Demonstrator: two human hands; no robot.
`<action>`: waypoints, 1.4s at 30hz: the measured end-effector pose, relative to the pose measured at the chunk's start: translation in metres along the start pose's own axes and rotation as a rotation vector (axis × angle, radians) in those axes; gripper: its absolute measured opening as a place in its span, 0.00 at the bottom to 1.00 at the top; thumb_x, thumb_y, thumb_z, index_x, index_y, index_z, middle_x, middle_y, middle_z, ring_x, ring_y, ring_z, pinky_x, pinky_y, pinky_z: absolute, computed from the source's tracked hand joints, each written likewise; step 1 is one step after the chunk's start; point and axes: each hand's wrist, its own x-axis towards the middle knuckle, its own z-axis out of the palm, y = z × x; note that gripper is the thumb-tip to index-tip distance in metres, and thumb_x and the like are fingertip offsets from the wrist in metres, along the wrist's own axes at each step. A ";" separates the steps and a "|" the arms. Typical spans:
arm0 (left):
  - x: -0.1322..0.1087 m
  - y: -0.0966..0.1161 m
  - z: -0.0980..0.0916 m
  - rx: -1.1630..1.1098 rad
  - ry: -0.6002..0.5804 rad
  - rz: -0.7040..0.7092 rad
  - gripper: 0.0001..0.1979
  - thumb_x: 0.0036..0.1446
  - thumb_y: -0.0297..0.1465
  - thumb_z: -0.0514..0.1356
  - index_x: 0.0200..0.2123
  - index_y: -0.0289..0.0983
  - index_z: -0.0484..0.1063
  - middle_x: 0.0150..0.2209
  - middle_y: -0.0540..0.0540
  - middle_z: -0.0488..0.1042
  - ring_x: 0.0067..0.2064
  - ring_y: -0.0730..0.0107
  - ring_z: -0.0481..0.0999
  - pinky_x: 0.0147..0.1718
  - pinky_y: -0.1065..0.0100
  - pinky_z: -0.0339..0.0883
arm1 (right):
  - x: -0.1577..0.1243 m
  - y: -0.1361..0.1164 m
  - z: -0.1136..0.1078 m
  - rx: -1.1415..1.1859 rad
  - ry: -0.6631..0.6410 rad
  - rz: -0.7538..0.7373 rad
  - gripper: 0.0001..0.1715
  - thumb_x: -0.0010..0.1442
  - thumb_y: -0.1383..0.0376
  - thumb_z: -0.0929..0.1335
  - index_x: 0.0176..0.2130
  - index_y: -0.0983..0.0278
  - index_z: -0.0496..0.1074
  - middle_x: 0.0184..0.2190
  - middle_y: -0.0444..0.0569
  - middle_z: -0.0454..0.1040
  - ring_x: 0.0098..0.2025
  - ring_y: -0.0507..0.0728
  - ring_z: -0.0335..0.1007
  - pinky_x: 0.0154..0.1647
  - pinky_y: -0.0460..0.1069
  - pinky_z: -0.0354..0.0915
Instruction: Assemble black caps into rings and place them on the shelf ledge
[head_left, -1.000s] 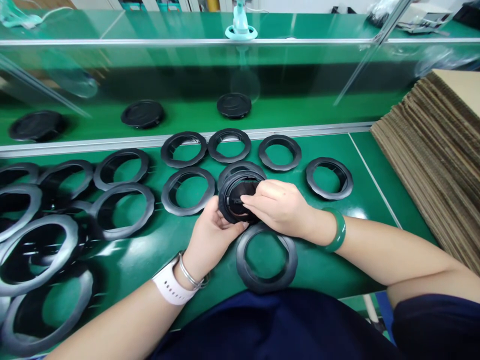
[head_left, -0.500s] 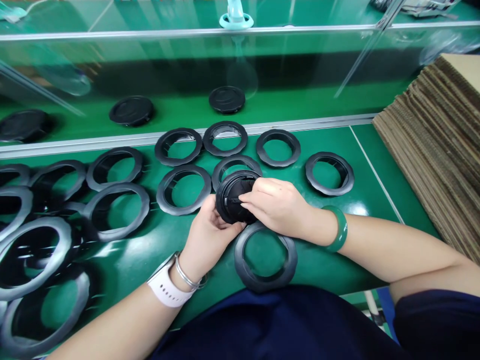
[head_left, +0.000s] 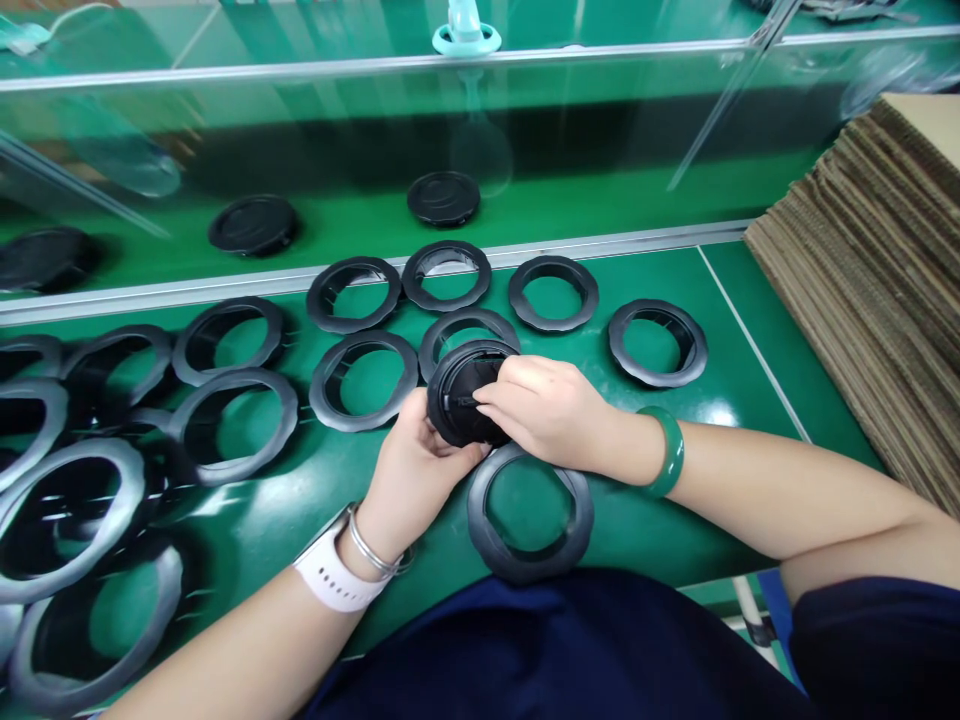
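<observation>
My left hand (head_left: 424, 455) is closed around the lower left rim of a round black plastic cap (head_left: 459, 408), holding it tilted above the bench. My right hand (head_left: 547, 415) lies over the cap's right side, its thumb and fingers pinched at a small part near the middle; whatever is between the fingertips is too small to make out. Just below the hands a black plastic ring (head_left: 484, 520) lies flat near the bench's front edge. Another ring (head_left: 469, 325) is partly hidden behind the cap.
Many black rings (head_left: 364, 380) lie about the green bench (head_left: 637, 520), crowded and overlapping at the left. Several black round caps (head_left: 444, 198) sit beyond the metal strip at the back. A stack of cardboard sheets (head_left: 862, 250) stands at the right.
The view has shifted slightly. Both hands keep the same hold on the black cap, with no clear movement of the fingers.
</observation>
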 end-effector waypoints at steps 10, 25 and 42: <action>-0.002 0.004 0.001 0.037 0.004 -0.018 0.26 0.45 0.28 0.73 0.44 0.40 0.64 0.37 0.52 0.77 0.39 0.66 0.81 0.37 0.68 0.78 | 0.001 -0.002 -0.007 0.034 -0.157 0.082 0.08 0.66 0.72 0.63 0.39 0.68 0.72 0.34 0.52 0.70 0.36 0.57 0.63 0.37 0.51 0.64; -0.002 0.002 0.001 0.130 0.041 -0.012 0.25 0.43 0.26 0.72 0.42 0.40 0.64 0.32 0.54 0.75 0.33 0.67 0.79 0.29 0.71 0.74 | -0.001 -0.019 0.001 -0.092 -0.202 0.098 0.25 0.66 0.75 0.55 0.59 0.80 0.64 0.41 0.63 0.71 0.42 0.63 0.65 0.42 0.58 0.70; -0.009 0.007 0.004 -0.079 0.066 0.095 0.33 0.44 0.29 0.75 0.50 0.42 0.62 0.50 0.46 0.75 0.50 0.60 0.79 0.45 0.64 0.78 | 0.005 -0.001 -0.011 0.315 0.188 0.432 0.22 0.69 0.60 0.65 0.60 0.64 0.65 0.53 0.58 0.68 0.55 0.63 0.64 0.58 0.61 0.63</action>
